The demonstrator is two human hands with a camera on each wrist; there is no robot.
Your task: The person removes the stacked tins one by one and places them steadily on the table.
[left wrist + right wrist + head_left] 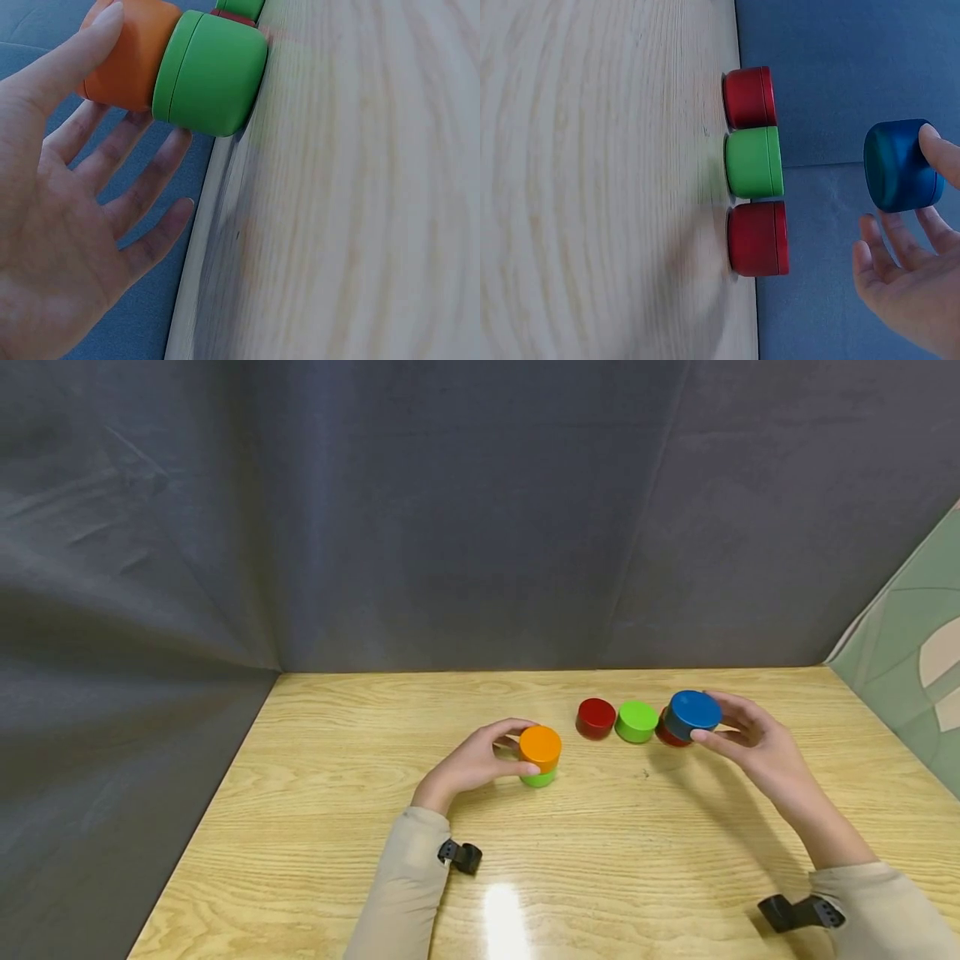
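Cloth (450,510) in dark grey was hung behind and to the left of the table (337,793), so that the coloured pucks were set off plainly. On the table a row was formed by a red puck (596,717), a green puck (636,721) and a second red puck (757,238), each touching the next.

The blue puck (693,713) was held clear above the second red one, pinched at its rim by the thumb and fingertips of the right hand (753,745), a grip from the side that left the flat underside free.

The orange puck (540,747) was seated on a lower green puck (538,777) near the table's middle. The left hand (480,760) was curled at the orange one's side, thumb and a fingertip touching it, seemingly to keep the pair square; the other fingers were spread loosely.
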